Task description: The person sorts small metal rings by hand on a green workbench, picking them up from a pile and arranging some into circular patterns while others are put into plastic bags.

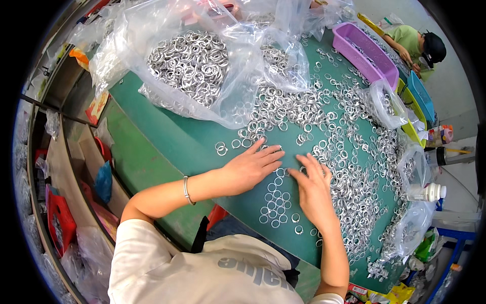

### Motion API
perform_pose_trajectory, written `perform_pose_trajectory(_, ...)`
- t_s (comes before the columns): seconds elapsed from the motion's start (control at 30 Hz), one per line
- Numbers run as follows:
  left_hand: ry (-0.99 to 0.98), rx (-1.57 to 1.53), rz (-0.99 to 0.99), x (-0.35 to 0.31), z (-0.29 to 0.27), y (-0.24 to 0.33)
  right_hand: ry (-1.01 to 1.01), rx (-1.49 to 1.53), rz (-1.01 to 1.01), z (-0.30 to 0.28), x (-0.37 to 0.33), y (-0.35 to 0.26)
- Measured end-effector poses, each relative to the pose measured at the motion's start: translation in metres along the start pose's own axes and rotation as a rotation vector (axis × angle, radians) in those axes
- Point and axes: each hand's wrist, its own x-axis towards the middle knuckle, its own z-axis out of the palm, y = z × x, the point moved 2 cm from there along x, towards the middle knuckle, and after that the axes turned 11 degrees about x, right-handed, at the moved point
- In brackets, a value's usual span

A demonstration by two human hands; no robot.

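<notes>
My left hand [253, 168] lies palm down on the green table, its fingers stretched out and apart, the fingertips by a few silver rings at the edge of the pile. My right hand [315, 191] rests to its right with fingers loosely bent and spread; the thumb tip is beside a ring. Between and below the hands, several silver rings [275, 196] lie flat in close rows. Two more rings [297, 229] sit apart near the right wrist. A large loose heap of silver rings [354, 197] spreads beyond my right hand. What lies under the palms is hidden.
A clear plastic bag [172, 104] full of rings stands at the far left of the table [233, 202]. Purple [364, 53], yellow-green and blue baskets line the right edge, with a white bottle [428, 192]. Another person [417, 48] works at the far right. Shelves stand left.
</notes>
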Motion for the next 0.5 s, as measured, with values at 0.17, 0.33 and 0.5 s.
perform_pose_trajectory(0.17,-0.025,-0.041,-0.085,-0.003,0.0,-0.01,0.006,-0.05,-0.032,0.009,-0.001,-0.004)
perform_pose_trajectory(0.33,0.087,-0.049,-0.151,-0.008,0.004,-0.005,0.07,0.18,0.035,-0.001,-0.005,0.0)
perform_pose_trajectory(0.5,-0.055,0.069,-0.07,-0.008,0.002,0.008,-0.017,-0.126,0.031,0.012,-0.012,0.011)
